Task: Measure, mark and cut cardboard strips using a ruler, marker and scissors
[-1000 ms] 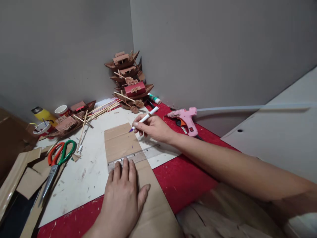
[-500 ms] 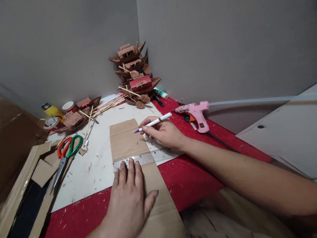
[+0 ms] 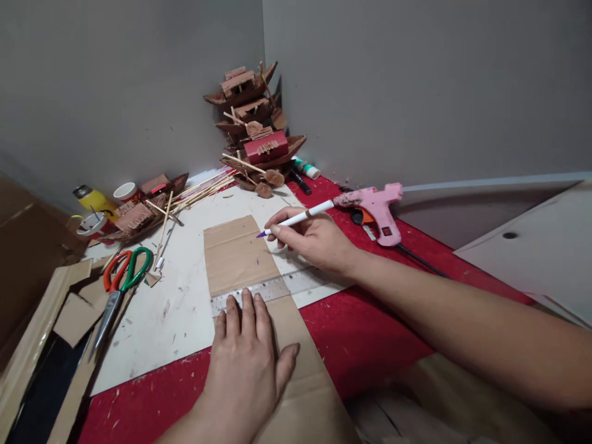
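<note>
A long strip of brown cardboard point(image 3: 234, 253) runs from the white board toward me, with small purple marks on its far part. Across it lies a clear ruler point(image 3: 272, 288). My left hand point(image 3: 247, 364) rests flat on the cardboard, fingertips on the ruler's near edge and fingers stretched out. In my right hand point(image 3: 319, 243) is a white marker point(image 3: 305, 214), pinched between thumb and fingers, its purple tip pointing left close to the cardboard's right edge. Whether the tip touches is hard to tell.
Scissors point(image 3: 118, 296) lie at the left by an open cardboard box point(image 3: 69, 394). Stacked model boats point(image 3: 266, 148), sticks point(image 3: 203, 192) and cups point(image 3: 126, 192) stand at the back. A pink glue gun point(image 3: 377, 213) lies right on the red surface point(image 3: 365, 339).
The marker in my right hand has moved slightly right and away, toward the cardboard's right edge. More purple marks show. My left hand stays on the ruler; the view has shifted a little.
</note>
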{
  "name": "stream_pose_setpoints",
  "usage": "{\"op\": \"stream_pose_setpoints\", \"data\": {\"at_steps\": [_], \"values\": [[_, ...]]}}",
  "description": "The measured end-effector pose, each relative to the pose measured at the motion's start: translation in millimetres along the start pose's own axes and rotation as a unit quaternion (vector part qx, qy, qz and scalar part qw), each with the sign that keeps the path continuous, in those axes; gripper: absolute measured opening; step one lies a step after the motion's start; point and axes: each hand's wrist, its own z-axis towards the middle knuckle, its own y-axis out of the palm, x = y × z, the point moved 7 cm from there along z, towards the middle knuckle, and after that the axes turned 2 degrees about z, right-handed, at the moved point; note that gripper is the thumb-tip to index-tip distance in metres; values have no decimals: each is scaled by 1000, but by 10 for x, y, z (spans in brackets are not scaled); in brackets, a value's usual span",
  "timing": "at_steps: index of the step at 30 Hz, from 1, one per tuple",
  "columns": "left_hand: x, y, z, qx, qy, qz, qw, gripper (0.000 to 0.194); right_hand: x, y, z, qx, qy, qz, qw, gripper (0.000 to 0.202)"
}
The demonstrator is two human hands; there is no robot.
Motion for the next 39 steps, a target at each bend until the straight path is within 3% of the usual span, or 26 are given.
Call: {"op": "stream_pose_setpoints", "data": {"at_steps": [13, 20, 26, 39], "values": [[-11, -12, -21, 46, 11, 1, 999, 67, 2, -10, 6, -10, -55, -106, 993, 14], [-9, -28, -3, 58, 24, 0, 998, 68, 162, 133, -34, -60, 45, 26, 997, 13], [-17, -41, -6, 51, 23, -13, 998, 69, 271, 123, -25, -40, 99, 68, 992, 12], [-8, -18, -37, 50, 17, -15, 998, 70, 240, 183, -78, -77, 98, 51, 991, 10]]}}
